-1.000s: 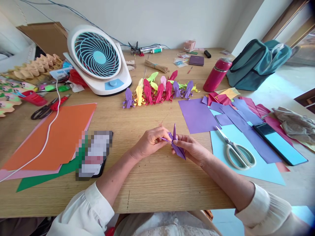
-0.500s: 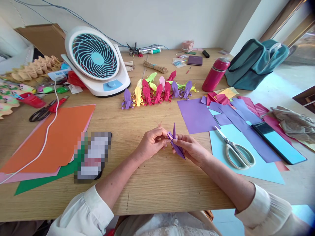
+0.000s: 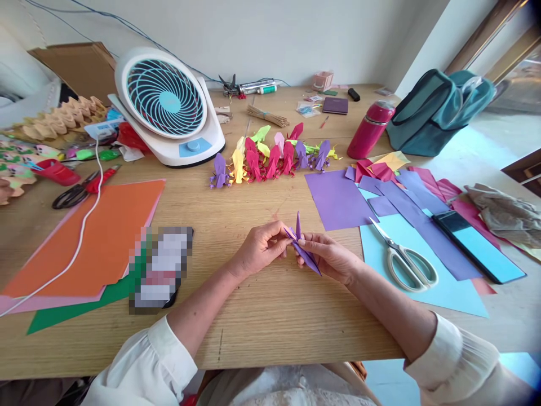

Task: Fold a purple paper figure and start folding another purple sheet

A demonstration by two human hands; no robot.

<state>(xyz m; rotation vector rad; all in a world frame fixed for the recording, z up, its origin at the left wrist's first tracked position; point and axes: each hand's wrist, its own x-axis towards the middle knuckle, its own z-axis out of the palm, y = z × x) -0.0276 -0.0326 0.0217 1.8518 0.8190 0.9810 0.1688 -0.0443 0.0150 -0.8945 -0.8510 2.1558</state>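
Between my two hands, just above the tabletop, is a folded purple origami piece (image 3: 310, 260) with narrow pointed flaps, one standing upright. My left hand (image 3: 266, 243) pinches a flap on its left side between thumb and fingers. My right hand (image 3: 332, 254) grips the body, thumb on top and fingers curled beneath. Beyond them stands a cluster of finished origami figures (image 3: 252, 160) in purple, yellow, red, pink and green. Purple paper (image 3: 338, 197) lies right of my hands, and white-handled scissors (image 3: 409, 265) rest on a light blue sheet (image 3: 448, 299).
Left are orange paper (image 3: 93, 237), a blurred phone (image 3: 163, 270), a white cable (image 3: 80, 231) and dark scissors (image 3: 74, 194). Farther back stand a fan (image 3: 169, 107), a pink-red bottle (image 3: 372, 129) and a teal bag (image 3: 431, 118). Another person's hand (image 3: 5, 192) shows at the left edge.
The purple piece has tilted slightly, its left flap spreading a little farther left in my left hand's pinch. Another person's hand has appeared at the far left edge.
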